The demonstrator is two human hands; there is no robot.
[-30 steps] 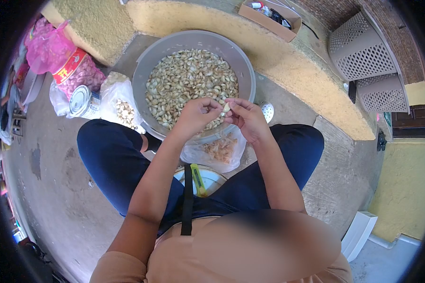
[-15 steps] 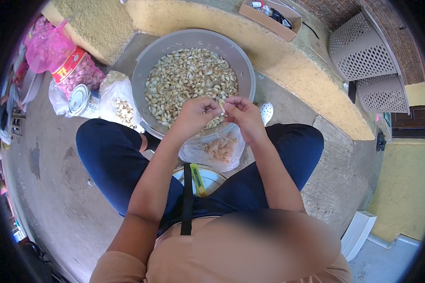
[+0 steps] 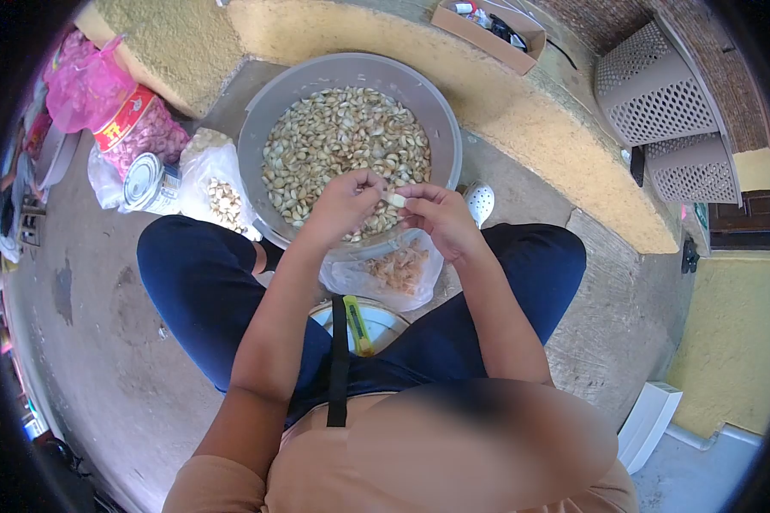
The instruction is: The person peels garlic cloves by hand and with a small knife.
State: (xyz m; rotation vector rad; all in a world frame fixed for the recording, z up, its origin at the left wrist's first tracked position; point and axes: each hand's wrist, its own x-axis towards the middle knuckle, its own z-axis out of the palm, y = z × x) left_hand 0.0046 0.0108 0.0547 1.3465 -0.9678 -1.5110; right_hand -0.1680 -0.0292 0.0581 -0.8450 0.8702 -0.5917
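A pale garlic clove (image 3: 393, 198) is pinched between the fingertips of my two hands, over the near side of a large grey basin (image 3: 445, 128). My left hand (image 3: 347, 205) is closed at the clove's left end. From the other side, the thumb and fingers of my right hand (image 3: 445, 218) grip it. Many garlic cloves (image 3: 342, 137), most in their skins, fill the basin's bottom. Just below my hands lies a clear plastic bag (image 3: 342, 274) with papery garlic skins (image 3: 400, 269) in it.
Left of the basin are a white bag of peeled cloves (image 3: 225, 203), a tin can (image 3: 150, 184) and a pink mesh sack (image 3: 150, 137). A yellow-green cutter (image 3: 358, 325) rests on a lid between my legs. A low yellow wall (image 3: 530, 141) curves behind the basin.
The clove now shows more plainly as a pale piece between my fingertips. Both hands have shifted slightly left, and my right hand has turned a little.
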